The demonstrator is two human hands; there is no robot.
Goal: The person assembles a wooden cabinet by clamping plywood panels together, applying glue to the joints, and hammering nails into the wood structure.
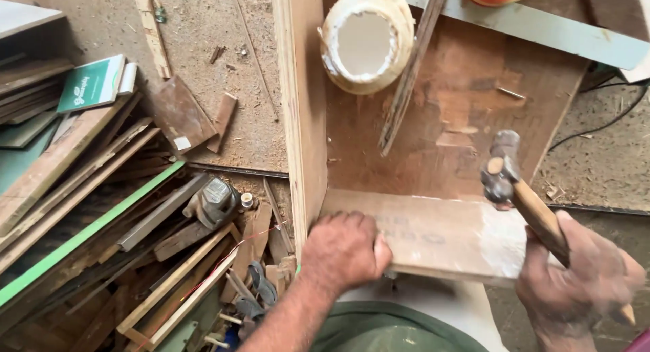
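The person is working on a plywood box point(433, 122) that is lying open toward the camera. The left hand point(344, 250) is pressing on the near panel point(433, 233), close to the corner where it is meeting the upright side board point(301, 108). Its fingers are curled together over the edge; whether they are pinching a nail cannot be told, because the hand is hiding that spot. The right hand point(575, 277) is clamping its fingers around the wooden handle of a hammer point(504, 172), whose steel head is hanging just above the right part of the panel.

To do this step well, in my judgement, the left hand should be holding the panel flush against the side board, and the blows should be falling straight down, well apart from the left fingers. Short, controlled strokes are looking safer here than wide ones.

Inside the box a white glue tub point(365, 40) and a thin stick point(409, 74) are resting. To the left, wood offcuts point(101, 210) and a grey power tool point(213, 202) are lying on the sawdust floor.
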